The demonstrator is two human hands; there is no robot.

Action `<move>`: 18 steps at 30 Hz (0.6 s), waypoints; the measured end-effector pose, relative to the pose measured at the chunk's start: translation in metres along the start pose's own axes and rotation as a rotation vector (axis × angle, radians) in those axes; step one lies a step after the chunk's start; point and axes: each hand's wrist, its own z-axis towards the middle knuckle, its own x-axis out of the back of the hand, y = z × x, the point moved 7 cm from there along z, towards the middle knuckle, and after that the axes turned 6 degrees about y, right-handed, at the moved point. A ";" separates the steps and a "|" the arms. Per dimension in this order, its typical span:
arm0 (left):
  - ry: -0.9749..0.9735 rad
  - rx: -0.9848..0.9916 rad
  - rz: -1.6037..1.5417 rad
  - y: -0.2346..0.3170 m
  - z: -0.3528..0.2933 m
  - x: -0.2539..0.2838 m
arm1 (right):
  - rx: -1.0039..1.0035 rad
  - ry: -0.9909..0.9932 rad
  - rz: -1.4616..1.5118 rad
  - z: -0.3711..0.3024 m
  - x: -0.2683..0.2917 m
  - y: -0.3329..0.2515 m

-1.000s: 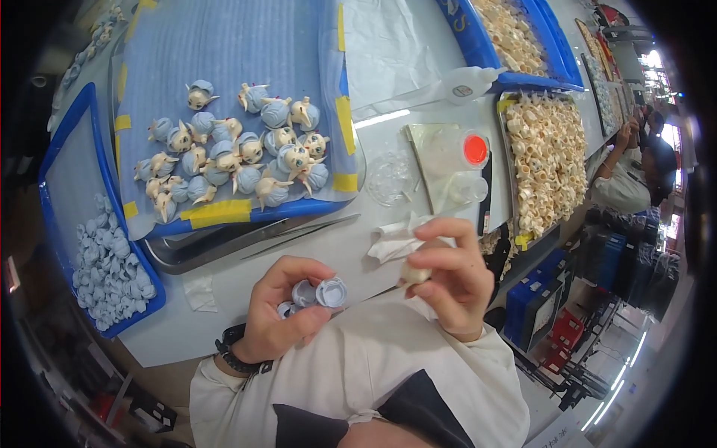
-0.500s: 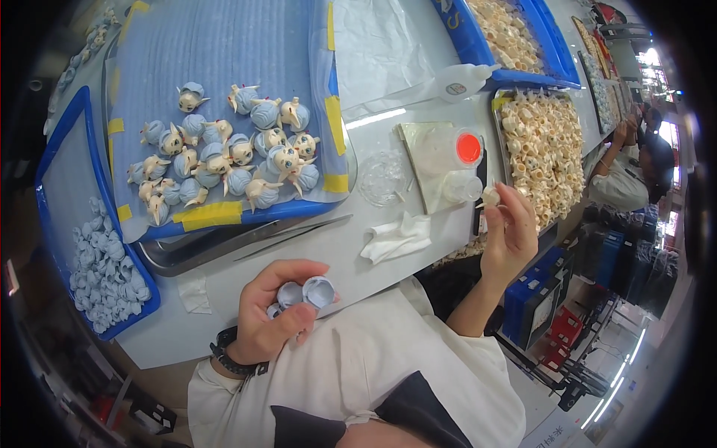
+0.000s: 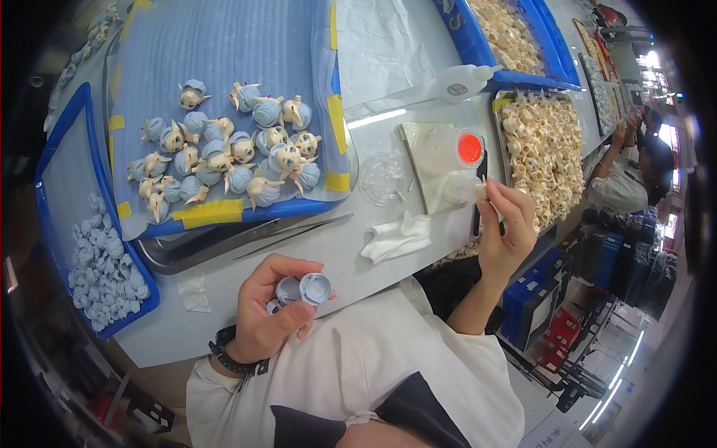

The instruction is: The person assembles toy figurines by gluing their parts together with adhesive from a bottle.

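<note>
Over on your far left, a blue bin point(image 3: 151, 295) holds a heap of matte, pale blue petal-like pieces point(image 3: 104, 269). Next is a tray point(image 3: 231, 37) lined with bluish sheet and yellow tape, doll heads point(image 3: 216, 154) bunched toward its near end. A strip of white tabletop point(image 3: 224, 280) runs between that and your left hand point(image 3: 272, 317), which is curled around a few hollow, smooth blue cups point(image 3: 316, 288), just past the table's near edge. Crumpled tissue point(image 3: 399, 237) lies farther right, then a white bottle point(image 3: 457, 89) with a round label too small to read. Your right hand point(image 3: 508, 231) has a cream piece point(image 3: 480, 191) pinched in its fingertips, right by the red-topped jar point(image 3: 469, 148); can't tell if they touch. Beyond, a blue crate point(image 3: 472, 48) has big lettering, partly cut off, and knobbly cream parts point(image 3: 545, 157) fill another tray.
</note>
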 end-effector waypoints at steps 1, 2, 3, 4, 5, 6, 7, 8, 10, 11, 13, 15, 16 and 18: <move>0.002 -0.001 -0.008 0.000 0.000 0.000 | 0.060 -0.034 -0.049 0.003 -0.001 -0.005; 0.005 -0.002 -0.016 0.000 -0.001 0.000 | 0.119 -0.068 -0.097 0.005 -0.002 -0.010; 0.004 -0.002 -0.016 0.001 -0.001 0.000 | 0.120 -0.068 -0.098 0.008 -0.001 -0.013; 0.004 -0.004 -0.006 0.001 -0.001 -0.001 | 0.137 -0.102 -0.120 0.010 -0.003 -0.016; 0.004 -0.006 0.003 0.001 -0.001 -0.001 | 0.155 -0.136 -0.142 0.012 -0.005 -0.020; 0.003 -0.008 0.003 0.000 0.000 -0.001 | 0.156 -0.135 -0.142 0.015 -0.004 -0.023; 0.003 -0.015 0.000 0.000 -0.001 0.000 | 0.173 -0.174 -0.186 0.017 -0.006 -0.026; 0.003 -0.022 -0.003 0.000 -0.001 0.000 | 0.190 -0.214 -0.231 0.019 -0.008 -0.028; 0.008 -0.018 -0.006 0.001 -0.001 0.001 | 0.220 -0.242 -0.271 0.021 -0.010 -0.033; 0.014 -0.011 -0.009 0.000 -0.001 0.001 | 0.249 -0.271 -0.311 0.021 -0.012 -0.035; 0.017 -0.024 0.017 0.001 -0.001 0.001 | 0.258 -0.260 -0.318 0.023 -0.009 -0.038; 0.022 -0.038 0.044 0.004 -0.002 -0.001 | 0.269 -0.249 -0.321 0.022 -0.004 -0.047; 0.055 -0.036 0.052 0.006 -0.001 -0.001 | 0.144 -0.166 -0.204 0.022 0.004 -0.050; 0.094 -0.035 0.059 0.008 0.000 0.000 | 0.046 -0.066 0.059 0.017 0.012 -0.054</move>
